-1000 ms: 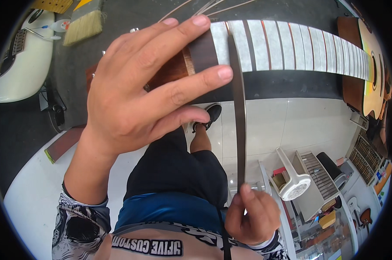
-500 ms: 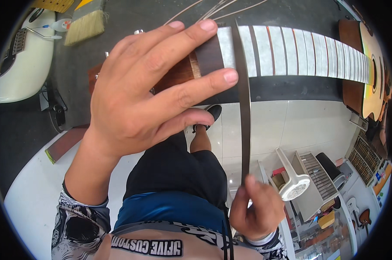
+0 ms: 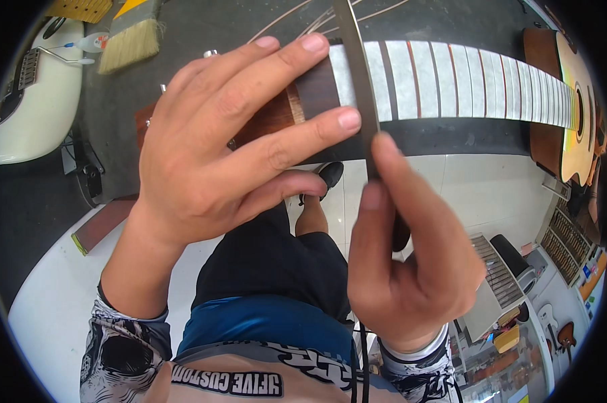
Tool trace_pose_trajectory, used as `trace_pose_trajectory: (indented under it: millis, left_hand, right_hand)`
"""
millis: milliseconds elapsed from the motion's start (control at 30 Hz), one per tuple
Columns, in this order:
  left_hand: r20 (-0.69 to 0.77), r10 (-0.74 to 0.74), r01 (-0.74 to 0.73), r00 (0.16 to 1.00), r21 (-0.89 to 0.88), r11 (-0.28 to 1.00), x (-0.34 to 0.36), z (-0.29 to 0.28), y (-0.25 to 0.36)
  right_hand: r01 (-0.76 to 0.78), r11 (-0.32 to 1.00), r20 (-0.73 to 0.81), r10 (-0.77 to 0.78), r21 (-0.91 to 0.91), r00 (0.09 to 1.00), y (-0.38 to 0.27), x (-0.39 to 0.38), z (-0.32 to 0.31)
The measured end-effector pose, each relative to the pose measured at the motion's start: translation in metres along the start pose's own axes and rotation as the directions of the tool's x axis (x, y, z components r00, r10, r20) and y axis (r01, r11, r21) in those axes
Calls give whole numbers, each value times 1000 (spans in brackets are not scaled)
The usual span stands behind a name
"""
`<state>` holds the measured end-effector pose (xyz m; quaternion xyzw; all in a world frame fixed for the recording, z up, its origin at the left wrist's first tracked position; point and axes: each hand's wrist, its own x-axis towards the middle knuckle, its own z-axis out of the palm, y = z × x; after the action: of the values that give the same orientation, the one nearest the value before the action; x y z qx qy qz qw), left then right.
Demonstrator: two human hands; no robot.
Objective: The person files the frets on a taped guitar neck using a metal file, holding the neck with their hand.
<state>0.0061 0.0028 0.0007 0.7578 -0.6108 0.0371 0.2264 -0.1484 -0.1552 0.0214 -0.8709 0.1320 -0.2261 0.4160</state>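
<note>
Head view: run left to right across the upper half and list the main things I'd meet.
White electric guitar → bristle brush → left hand → long flat metal tool → acoustic guitar's body.

The right hand has moved up from in front of the wearer's waist, and its fingertips now overlap the worktop at its near edge. The file has slid forward with it across the guitar neck, its far part now running out over the worktop beyond, angled further left. The long stretch of file between neck and fingers has shortened to a little. The hand now blocks the white appliance seen earlier.
</note>
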Motion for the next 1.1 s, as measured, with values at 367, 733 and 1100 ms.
trace_pose_trajectory:
  millis: [367,733,1100]
  left_hand:
    - [27,-24,24,999,-3,1000,2,-2,1]
    - [21,-21,21,1000,-11,1000,2,-3,-1]
    - [25,33,-34,999,13,999,3,-1,-2]
  right_hand:
    - [-80,995,196,89,-57,977,-16,-101,-55]
    - [-50,999,29,50,-19,998,0,5,-1]
    - [-149,985,123,138,82,983,4,-103,-52]
